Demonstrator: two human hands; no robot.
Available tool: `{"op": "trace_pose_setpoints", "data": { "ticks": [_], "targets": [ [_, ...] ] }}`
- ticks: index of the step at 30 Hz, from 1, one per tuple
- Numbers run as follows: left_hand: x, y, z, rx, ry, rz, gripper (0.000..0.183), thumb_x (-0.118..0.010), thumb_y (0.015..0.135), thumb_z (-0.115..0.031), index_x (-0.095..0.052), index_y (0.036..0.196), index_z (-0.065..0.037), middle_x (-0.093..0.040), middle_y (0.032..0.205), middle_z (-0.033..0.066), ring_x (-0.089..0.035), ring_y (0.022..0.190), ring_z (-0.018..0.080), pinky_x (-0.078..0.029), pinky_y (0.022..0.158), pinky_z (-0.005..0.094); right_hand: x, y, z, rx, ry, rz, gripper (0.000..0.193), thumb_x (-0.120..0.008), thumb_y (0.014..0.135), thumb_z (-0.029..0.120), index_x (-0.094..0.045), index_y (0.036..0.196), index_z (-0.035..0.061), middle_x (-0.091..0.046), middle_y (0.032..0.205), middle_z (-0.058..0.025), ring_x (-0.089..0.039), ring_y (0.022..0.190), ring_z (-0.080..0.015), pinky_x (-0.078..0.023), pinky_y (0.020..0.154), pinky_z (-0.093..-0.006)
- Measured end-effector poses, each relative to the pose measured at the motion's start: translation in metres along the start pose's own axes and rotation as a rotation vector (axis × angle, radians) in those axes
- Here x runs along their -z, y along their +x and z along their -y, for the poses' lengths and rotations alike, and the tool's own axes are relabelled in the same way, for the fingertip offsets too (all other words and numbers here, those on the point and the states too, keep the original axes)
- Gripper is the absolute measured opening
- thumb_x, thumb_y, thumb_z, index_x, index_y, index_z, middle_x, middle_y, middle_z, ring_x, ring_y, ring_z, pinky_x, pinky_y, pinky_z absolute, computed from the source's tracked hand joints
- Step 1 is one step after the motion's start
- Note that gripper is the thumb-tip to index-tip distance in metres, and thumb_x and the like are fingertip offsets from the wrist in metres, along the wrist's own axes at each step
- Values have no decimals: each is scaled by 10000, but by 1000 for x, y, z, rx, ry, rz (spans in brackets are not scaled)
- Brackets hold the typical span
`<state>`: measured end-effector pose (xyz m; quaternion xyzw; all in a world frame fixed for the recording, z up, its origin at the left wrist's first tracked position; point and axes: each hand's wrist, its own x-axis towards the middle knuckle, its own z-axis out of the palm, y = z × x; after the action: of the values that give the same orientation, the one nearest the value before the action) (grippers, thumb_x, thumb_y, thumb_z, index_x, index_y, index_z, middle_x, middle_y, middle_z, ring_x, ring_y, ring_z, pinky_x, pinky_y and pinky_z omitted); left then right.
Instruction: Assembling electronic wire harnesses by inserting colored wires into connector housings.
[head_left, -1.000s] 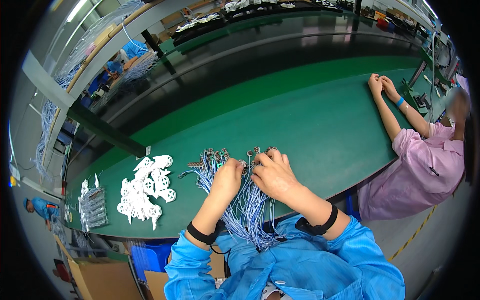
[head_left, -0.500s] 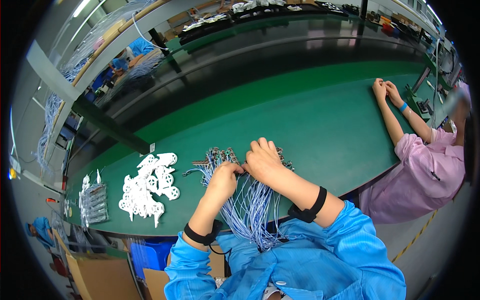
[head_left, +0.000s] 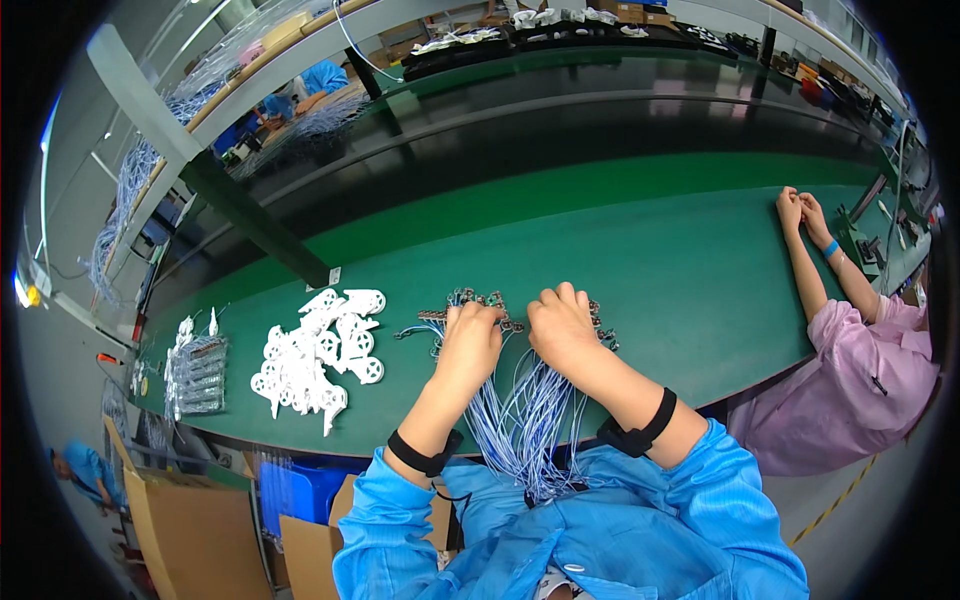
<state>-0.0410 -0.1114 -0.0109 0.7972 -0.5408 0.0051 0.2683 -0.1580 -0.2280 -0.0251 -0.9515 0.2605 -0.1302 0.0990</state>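
A bundle of thin blue and white wires (head_left: 522,430) hangs over the table's near edge toward my lap. Small brownish metallic end pieces (head_left: 478,298) lie clustered at its far end. My left hand (head_left: 471,338) is over the left part of this cluster, fingers bent together; what they grip is hidden beneath them. Just right of it, my right hand (head_left: 561,325) is closed over the wires' other side, its fingertips curled down among the ends. More end pieces (head_left: 605,335) show past its right side. A gap with wires separates the two hands.
Left of the wires lies a pile of white plastic parts (head_left: 325,350), with clear-wrapped bundles (head_left: 200,375) farther left. A shelf post (head_left: 255,220) rises from the green table (head_left: 640,260). At right, a co-worker in a pink sleeve (head_left: 835,340) works with both hands.
My hands have moved apart; before, their fingertips met above the wires. The whole scene has shifted right and slightly down in view.
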Motion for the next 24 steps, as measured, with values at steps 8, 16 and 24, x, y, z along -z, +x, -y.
{"op": "trace_pose_setpoints", "data": {
  "ticks": [8,16,24],
  "targets": [
    [-1,-6,11,42,162,-15,156,-574,791,-50,-647,924,-16,-550,984,169,-487,957,358,-427,845,452,5,25,27,-66,109,215,340,-660,799,312,-676,965,16,-580,1081,-124,-452,1077,-286,-344,917,-409],
    [20,-8,23,112,128,-218,175,-564,811,-57,-620,971,-13,-550,985,164,-474,963,363,-416,855,467,3,30,19,-160,388,88,255,-665,767,216,-625,902,3,-637,964,-167,-514,998,-342,-399,903,-430],
    [18,19,9,297,-1057,9,350,-617,915,-169,-497,1163,48,-616,979,85,-577,823,92,-475,681,231,21,0,6,-35,916,-118,240,-716,798,127,-537,869,-16,-611,795,-101,-599,652,-155,-492,591,-296]
  ]
}}
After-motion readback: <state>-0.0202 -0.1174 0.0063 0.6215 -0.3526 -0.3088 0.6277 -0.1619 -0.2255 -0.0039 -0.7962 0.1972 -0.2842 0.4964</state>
